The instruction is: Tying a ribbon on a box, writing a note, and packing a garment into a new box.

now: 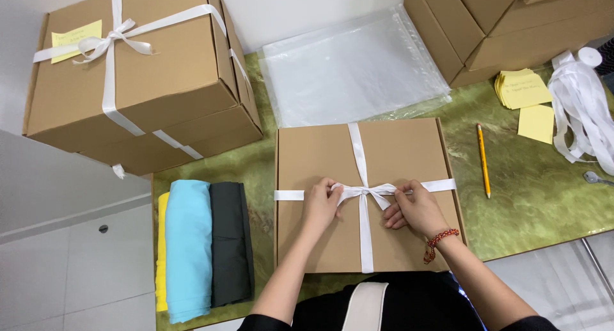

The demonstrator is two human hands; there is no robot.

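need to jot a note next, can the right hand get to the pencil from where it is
Probably yes. The pencil lies on bare table just past the box edge, with nothing between it and the right hand. That hand is pinching the ribbon, though, so it must let go first.

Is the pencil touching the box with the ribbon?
Apart. The head view shows green table between the pencil and the flat box whose white ribbon the hands are tying.
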